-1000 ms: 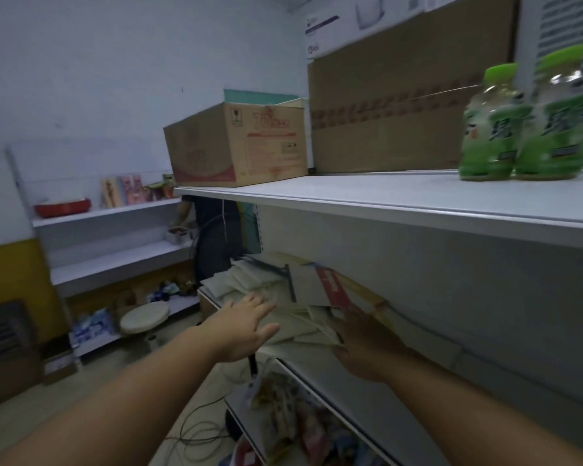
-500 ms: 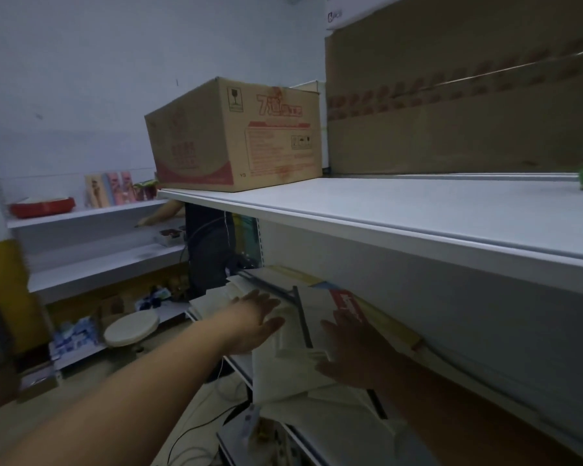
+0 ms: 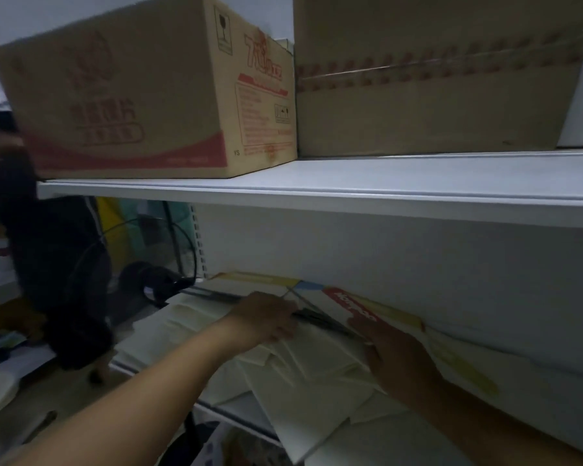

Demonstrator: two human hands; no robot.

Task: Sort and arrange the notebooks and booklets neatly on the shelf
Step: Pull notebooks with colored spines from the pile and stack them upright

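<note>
Booklets (image 3: 303, 368) sprawl across the shelf (image 3: 401, 442); left hand (image 3: 266, 319) rests bent-fingered on them, grip unclear, while right hand (image 3: 394, 351), flat, props leaning covers (image 3: 350, 302), likely for squaring.

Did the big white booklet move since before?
Yes. The white booklet slid out toward the person. Its corner now hangs past the front edge of the shelf, and earlier it lay farther in.
</note>
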